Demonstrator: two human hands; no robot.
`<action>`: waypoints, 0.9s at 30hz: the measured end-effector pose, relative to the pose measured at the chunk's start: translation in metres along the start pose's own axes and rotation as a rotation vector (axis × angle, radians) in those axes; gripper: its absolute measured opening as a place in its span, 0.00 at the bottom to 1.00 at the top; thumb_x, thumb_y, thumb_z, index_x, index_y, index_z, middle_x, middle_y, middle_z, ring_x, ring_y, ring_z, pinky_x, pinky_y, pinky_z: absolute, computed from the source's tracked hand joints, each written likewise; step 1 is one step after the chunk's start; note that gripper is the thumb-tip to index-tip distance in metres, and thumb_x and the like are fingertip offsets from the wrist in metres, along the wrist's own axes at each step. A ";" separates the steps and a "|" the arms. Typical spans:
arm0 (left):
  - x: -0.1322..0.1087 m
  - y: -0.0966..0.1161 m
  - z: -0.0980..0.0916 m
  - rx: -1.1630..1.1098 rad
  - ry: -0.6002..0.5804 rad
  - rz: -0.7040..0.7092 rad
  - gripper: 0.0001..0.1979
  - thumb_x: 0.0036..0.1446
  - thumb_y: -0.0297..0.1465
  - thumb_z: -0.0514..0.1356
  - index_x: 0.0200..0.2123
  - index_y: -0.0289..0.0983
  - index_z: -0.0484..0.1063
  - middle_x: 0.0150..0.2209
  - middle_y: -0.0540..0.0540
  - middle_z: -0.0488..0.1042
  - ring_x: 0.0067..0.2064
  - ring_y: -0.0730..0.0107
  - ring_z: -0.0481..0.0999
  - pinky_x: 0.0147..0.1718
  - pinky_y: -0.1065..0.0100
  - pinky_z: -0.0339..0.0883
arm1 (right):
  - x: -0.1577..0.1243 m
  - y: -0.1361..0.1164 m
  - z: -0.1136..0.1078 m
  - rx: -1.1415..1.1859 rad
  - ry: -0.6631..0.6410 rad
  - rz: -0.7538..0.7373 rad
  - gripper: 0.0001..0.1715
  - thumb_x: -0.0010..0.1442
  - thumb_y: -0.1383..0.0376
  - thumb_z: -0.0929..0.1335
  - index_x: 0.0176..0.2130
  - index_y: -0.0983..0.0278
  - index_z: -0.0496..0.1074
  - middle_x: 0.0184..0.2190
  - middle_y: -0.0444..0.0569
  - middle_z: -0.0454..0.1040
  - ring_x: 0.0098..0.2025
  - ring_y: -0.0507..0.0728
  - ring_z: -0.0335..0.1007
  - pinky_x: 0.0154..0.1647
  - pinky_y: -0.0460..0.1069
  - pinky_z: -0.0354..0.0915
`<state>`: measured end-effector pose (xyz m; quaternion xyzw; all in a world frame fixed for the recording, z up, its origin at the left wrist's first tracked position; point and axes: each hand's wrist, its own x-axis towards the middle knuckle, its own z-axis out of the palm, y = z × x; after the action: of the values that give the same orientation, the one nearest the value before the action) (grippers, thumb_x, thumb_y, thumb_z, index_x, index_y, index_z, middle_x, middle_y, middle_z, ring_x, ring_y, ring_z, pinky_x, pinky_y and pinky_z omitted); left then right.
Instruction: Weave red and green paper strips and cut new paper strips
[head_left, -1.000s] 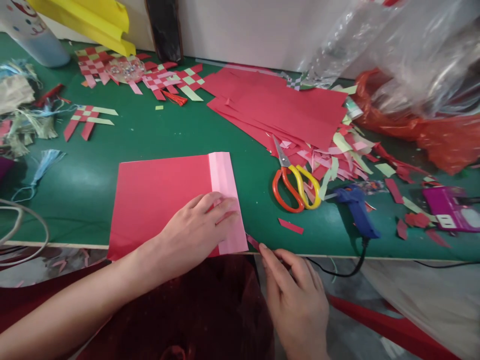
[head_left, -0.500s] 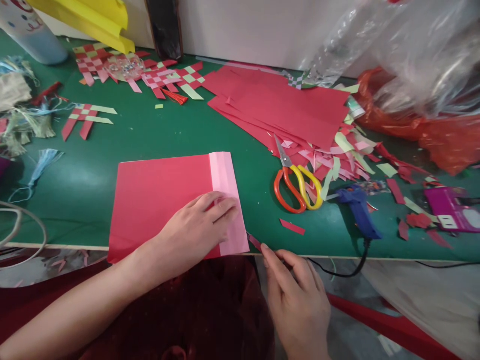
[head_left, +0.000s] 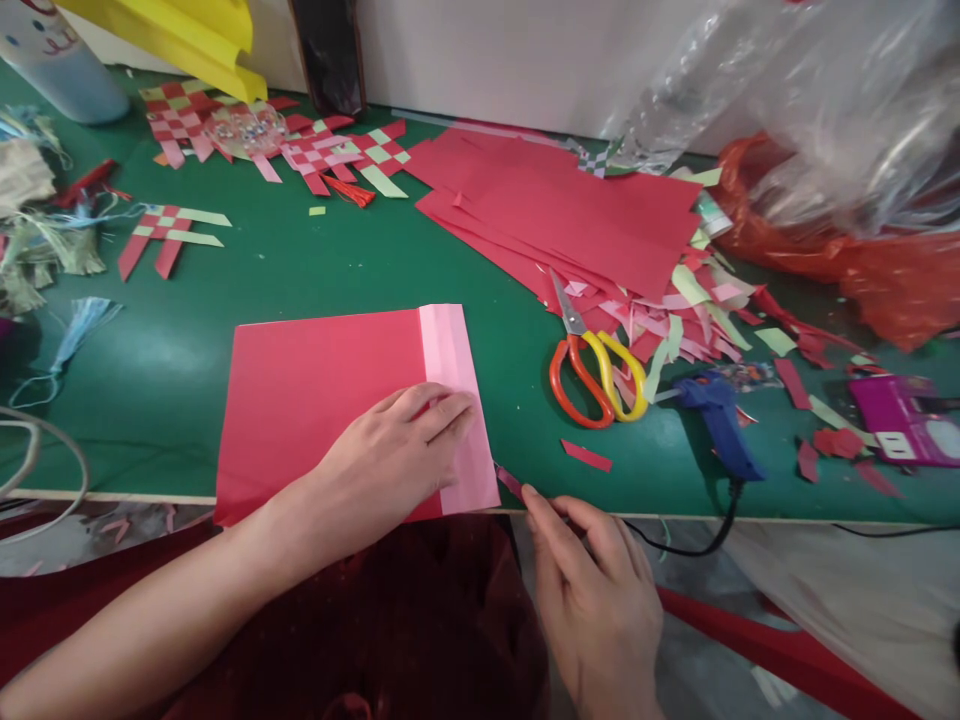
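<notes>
My left hand (head_left: pixel 401 445) lies flat, fingers stretched out, pressing a folded pink paper strip (head_left: pixel 457 360) onto a large red paper sheet (head_left: pixel 322 380). The strip lines the sheet's right edge and shows lengthwise creases. Just beyond the strip's lower right corner, my right hand (head_left: pixel 592 590) pinches a slim craft knife (head_left: pixel 510 482). Its thin tip points up and left, close to the strip's edge; most of the handle is hidden by my fingers. Scissors (head_left: pixel 589 365) with one orange and one yellow handle lie farther up on the right.
Red paper sheets (head_left: pixel 540 200) are piled at the back, with paper scraps (head_left: pixel 675 325) beside them. A blue glue gun (head_left: pixel 716 420) lies on the right, its cord over the table edge. Woven paper pieces (head_left: pixel 180 120), tassels (head_left: pixel 79 330) and a phone (head_left: pixel 328 60) are around the back and left.
Both hands, the paper and the knife stay nearly where they were. Only a slight shift of the camera's view shows.
</notes>
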<state>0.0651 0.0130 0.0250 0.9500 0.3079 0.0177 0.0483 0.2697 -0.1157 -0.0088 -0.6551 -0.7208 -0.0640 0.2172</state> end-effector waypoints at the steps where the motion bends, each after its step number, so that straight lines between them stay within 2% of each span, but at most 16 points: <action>1: 0.000 0.000 0.000 0.003 -0.003 0.000 0.27 0.62 0.37 0.61 0.60 0.30 0.65 0.63 0.42 0.66 0.61 0.56 0.64 0.61 0.60 0.60 | 0.000 0.000 0.000 0.004 -0.008 0.003 0.17 0.63 0.73 0.67 0.49 0.59 0.76 0.37 0.48 0.73 0.39 0.54 0.69 0.42 0.50 0.62; 20: 0.004 -0.001 -0.003 0.021 -0.033 0.014 0.26 0.62 0.39 0.61 0.59 0.32 0.67 0.63 0.43 0.66 0.60 0.56 0.65 0.58 0.60 0.63 | -0.001 0.001 0.001 0.003 0.029 0.012 0.18 0.62 0.73 0.67 0.49 0.59 0.75 0.37 0.47 0.73 0.38 0.54 0.70 0.42 0.50 0.63; 27: 0.004 -0.001 -0.002 0.030 -0.015 0.012 0.24 0.62 0.39 0.61 0.58 0.33 0.67 0.62 0.43 0.67 0.60 0.57 0.65 0.59 0.61 0.62 | 0.004 -0.002 0.002 0.023 0.004 0.018 0.17 0.63 0.73 0.66 0.49 0.60 0.76 0.37 0.48 0.73 0.38 0.54 0.70 0.42 0.50 0.63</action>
<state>0.0675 0.0166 0.0269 0.9527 0.3018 0.0063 0.0361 0.2673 -0.1114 -0.0090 -0.6591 -0.7150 -0.0552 0.2266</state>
